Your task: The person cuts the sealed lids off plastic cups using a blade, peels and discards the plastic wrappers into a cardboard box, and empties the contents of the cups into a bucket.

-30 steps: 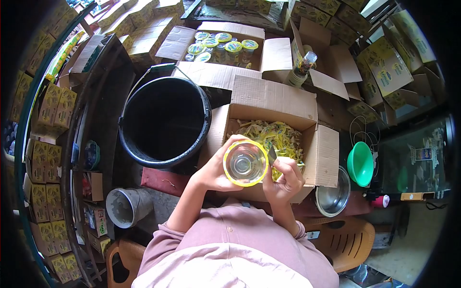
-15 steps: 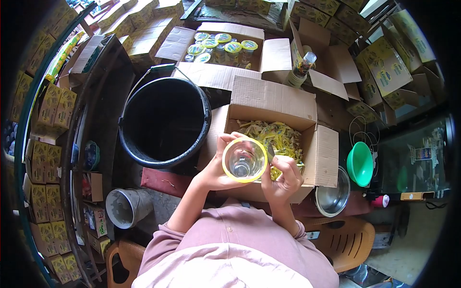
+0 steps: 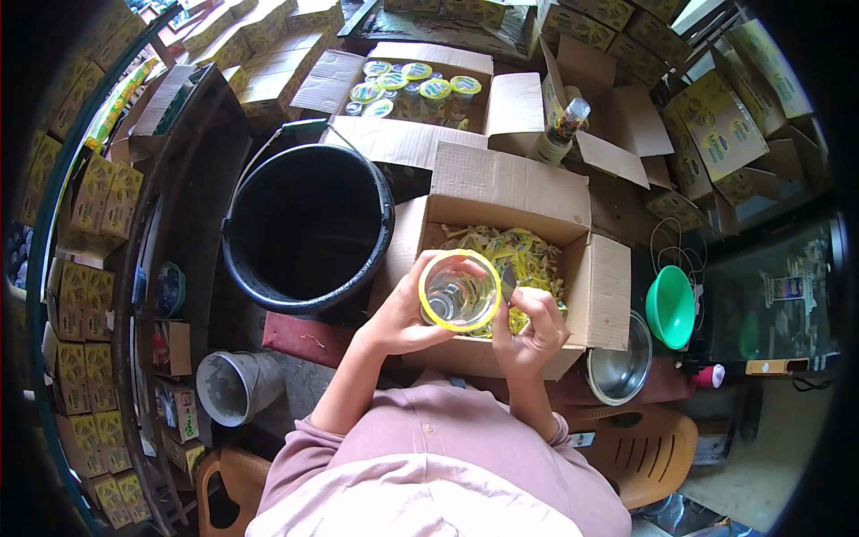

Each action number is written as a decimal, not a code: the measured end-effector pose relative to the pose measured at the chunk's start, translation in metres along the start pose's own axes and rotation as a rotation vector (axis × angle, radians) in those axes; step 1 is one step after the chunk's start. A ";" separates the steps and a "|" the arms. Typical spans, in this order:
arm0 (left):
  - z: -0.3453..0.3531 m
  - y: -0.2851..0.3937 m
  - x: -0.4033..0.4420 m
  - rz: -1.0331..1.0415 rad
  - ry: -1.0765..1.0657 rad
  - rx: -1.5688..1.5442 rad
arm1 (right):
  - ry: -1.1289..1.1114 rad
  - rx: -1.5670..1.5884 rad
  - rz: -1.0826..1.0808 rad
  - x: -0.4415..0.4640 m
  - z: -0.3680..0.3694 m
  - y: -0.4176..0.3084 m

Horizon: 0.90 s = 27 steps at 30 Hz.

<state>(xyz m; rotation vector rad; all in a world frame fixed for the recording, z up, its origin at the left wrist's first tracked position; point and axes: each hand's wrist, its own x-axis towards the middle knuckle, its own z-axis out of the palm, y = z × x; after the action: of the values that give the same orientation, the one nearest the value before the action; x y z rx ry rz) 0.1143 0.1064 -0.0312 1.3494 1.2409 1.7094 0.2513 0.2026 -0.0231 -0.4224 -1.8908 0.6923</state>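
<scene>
My left hand (image 3: 394, 315) is wrapped round a clear plastic cup (image 3: 459, 291) with a yellow rim. The cup's mouth faces up toward me, and it looks empty. At its right side, my right hand (image 3: 532, 329) pinches a small dark flat piece (image 3: 508, 281) that resembles a short blade, close to the rim. Below and behind both hands stands an open cardboard box (image 3: 510, 192) holding a heap of yellow and greenish strips (image 3: 528, 255).
A large black bucket (image 3: 380, 192) stands left of the box. Behind it, a second carton (image 3: 403, 139) holds several yellow-lidded cups (image 3: 434, 89). A bottle (image 3: 557, 134), a green bowl (image 3: 671, 306) and a metal basin (image 3: 620, 376) are on the right; a grey pail (image 3: 234, 387) is lower left.
The cup has tilted a little in my left hand, its base now showing further left. My right hand has shifted slightly right and down, and the dark piece shows more beside the rim.
</scene>
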 end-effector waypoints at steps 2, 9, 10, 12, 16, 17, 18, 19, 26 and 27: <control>0.001 0.006 0.001 -0.032 0.011 0.049 | 0.004 -0.021 -0.003 0.000 0.001 -0.002; -0.001 0.005 -0.001 -0.041 -0.042 0.059 | 0.003 -0.046 -0.035 0.002 0.002 -0.003; -0.001 0.006 -0.001 -0.041 -0.043 0.055 | -0.006 -0.038 -0.039 0.002 0.002 -0.003; -0.002 0.007 -0.001 -0.041 -0.055 0.065 | -0.022 -0.024 -0.047 0.002 0.001 -0.003; -0.006 0.003 -0.004 -0.089 -0.049 0.103 | -0.018 -0.033 -0.048 0.004 0.002 -0.006; -0.006 0.000 -0.005 -0.112 -0.036 0.108 | -0.013 -0.038 -0.052 0.004 0.003 -0.006; -0.007 -0.002 -0.005 -0.103 -0.063 0.096 | -0.007 -0.043 -0.056 0.004 0.004 -0.006; -0.006 -0.004 -0.006 -0.095 -0.091 0.084 | -0.010 -0.043 -0.054 0.004 0.004 -0.005; 0.006 -0.002 -0.003 -0.040 -0.009 -0.021 | 0.025 -0.024 0.012 0.003 0.004 -0.005; 0.007 -0.004 -0.002 -0.028 0.015 -0.063 | 0.042 -0.021 0.022 0.003 0.005 -0.005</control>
<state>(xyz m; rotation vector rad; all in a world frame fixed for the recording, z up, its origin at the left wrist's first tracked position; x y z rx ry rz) 0.1218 0.1081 -0.0355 1.2792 1.1991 1.7280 0.2460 0.1992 -0.0198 -0.4677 -1.8579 0.6736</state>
